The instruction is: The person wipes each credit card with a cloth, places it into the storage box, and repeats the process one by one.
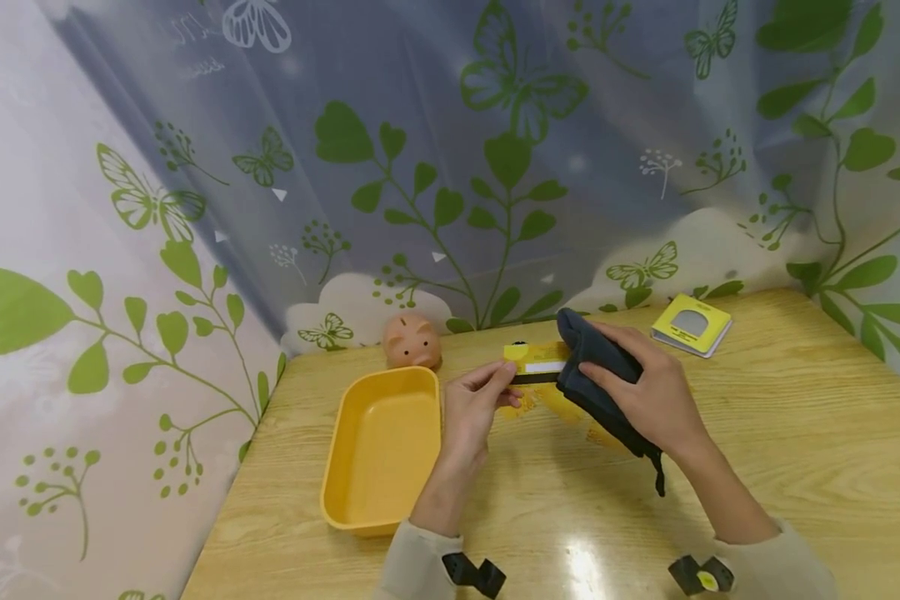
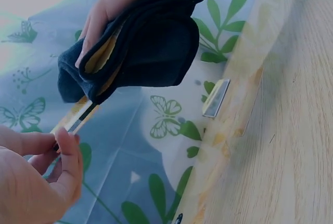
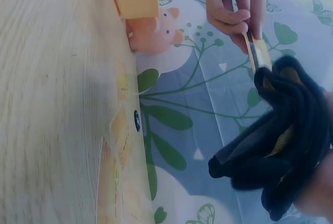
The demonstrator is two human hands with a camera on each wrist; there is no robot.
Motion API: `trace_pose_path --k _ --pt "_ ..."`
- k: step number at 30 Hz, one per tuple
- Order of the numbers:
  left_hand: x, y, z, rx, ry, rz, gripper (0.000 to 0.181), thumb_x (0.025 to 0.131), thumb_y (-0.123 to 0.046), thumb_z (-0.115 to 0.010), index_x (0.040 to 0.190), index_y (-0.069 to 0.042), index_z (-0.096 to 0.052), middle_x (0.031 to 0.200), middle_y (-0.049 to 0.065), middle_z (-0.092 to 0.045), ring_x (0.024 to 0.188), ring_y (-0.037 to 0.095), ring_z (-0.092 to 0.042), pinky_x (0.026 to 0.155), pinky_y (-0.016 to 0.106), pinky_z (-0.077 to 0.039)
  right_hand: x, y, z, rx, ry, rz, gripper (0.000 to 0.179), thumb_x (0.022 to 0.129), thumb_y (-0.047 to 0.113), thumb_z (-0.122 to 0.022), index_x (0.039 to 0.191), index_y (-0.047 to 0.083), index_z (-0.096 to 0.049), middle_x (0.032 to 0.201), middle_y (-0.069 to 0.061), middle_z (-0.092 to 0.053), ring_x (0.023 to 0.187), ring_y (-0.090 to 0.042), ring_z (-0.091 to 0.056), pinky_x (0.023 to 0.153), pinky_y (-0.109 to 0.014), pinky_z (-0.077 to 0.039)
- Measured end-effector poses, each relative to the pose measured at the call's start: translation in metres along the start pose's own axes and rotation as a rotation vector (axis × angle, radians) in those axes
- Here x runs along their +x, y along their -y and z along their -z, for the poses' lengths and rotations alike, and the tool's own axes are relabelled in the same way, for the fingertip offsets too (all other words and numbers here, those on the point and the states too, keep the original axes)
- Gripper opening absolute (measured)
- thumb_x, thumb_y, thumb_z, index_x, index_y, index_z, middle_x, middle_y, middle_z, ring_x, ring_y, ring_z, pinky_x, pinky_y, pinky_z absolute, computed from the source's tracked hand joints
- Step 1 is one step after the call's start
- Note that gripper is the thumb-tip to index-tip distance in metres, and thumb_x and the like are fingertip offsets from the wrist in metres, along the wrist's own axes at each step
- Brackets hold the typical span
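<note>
My left hand pinches the near end of a yellow bank card between thumb and fingers. The card's dark stripe and white strip face the head camera. Its other end sits in the opening of a dark blue fabric pouch. Around the pouch curls my right hand, thumb on the near side. In the left wrist view the pouch shows yellowish edges inside its folds and a short strap at one end. The right wrist view shows the card entering at the pouch's tip.
A yellow plastic bin stands on the wooden table at left, with a pink piggy bank behind it. A small yellow booklet lies at the back right. Yellow patterned flat pieces lie beneath my hands. A printed curtain hangs behind.
</note>
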State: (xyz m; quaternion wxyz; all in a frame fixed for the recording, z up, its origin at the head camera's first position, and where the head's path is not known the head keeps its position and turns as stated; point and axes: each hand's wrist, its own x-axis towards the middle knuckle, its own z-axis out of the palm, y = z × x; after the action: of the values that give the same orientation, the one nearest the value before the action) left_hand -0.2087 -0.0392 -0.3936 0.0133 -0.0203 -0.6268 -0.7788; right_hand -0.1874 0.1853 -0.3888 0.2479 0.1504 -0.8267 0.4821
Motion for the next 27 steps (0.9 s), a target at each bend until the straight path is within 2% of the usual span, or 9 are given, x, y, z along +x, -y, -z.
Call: trace_pose_path --k 5,9,12,16,23,27 --pt "-0.001 -0.001 -0.001 0.002 0.010 0.001 0.019 0.100 -0.008 -0.070 0.111 0.007 -0.075 0.101 0.015 -0.076 0.068 0.012 -0.072 0.064 0.023 -0.060 -0.001 0.007 -0.004 0.004 -0.066 0.023 0.055 0.093 0.011 -0.080 0.145 0.015 -0.063 0.137 -0.009 -0.065 0.112 -0.030 -0.065 0.081 -0.009 -0.048" --pt "0.000 0.000 -0.001 0.032 0.008 0.003 0.018 0.100 -0.010 -0.070 0.109 0.005 -0.075 0.096 0.014 -0.078 0.067 0.011 -0.071 0.059 0.021 -0.055 -0.004 0.015 -0.013 -0.012 -0.014 0.085 0.058 0.091 0.009 -0.081 0.145 0.020 -0.063 0.137 -0.004 -0.065 0.118 -0.027 -0.065 0.088 -0.015 -0.051" --pt "0.001 0.000 -0.001 0.077 -0.003 -0.002 0.019 0.100 -0.012 -0.071 0.108 0.003 -0.076 0.094 0.012 -0.078 0.070 0.011 -0.071 0.056 0.020 -0.051 -0.006 0.022 -0.020 -0.026 0.033 0.125 0.061 0.089 0.009 -0.083 0.145 0.023 -0.063 0.139 -0.002 -0.065 0.123 -0.025 -0.062 0.092 -0.029 -0.056" --pt "0.001 0.002 -0.002 0.115 -0.016 -0.004 0.020 0.100 -0.015 -0.071 0.108 0.003 -0.078 0.096 0.012 -0.079 0.077 0.012 -0.071 0.057 0.021 -0.053 -0.011 0.028 -0.029 -0.027 0.064 0.134 0.061 0.088 0.009 -0.084 0.144 0.023 -0.065 0.139 -0.001 -0.064 0.124 -0.025 -0.060 0.091 -0.046 -0.058" --pt "0.001 0.005 -0.004 0.118 0.007 0.006 0.019 0.100 -0.014 -0.071 0.108 0.001 -0.079 0.095 0.013 -0.079 0.080 0.015 -0.072 0.061 0.022 -0.055 -0.015 0.028 -0.038 -0.022 0.085 0.120 0.056 0.089 0.008 -0.083 0.141 0.017 -0.067 0.138 -0.006 -0.065 0.123 -0.031 -0.059 0.094 -0.056 -0.056" --pt "0.003 0.008 -0.005 0.119 0.003 0.002 0.019 0.100 -0.013 -0.071 0.109 0.001 -0.079 0.094 0.013 -0.079 0.079 0.015 -0.073 0.062 0.022 -0.055 -0.015 0.026 -0.040 -0.024 0.091 0.108 0.055 0.089 0.009 -0.083 0.141 0.018 -0.067 0.137 -0.006 -0.065 0.121 -0.031 -0.060 0.094 -0.056 -0.056"
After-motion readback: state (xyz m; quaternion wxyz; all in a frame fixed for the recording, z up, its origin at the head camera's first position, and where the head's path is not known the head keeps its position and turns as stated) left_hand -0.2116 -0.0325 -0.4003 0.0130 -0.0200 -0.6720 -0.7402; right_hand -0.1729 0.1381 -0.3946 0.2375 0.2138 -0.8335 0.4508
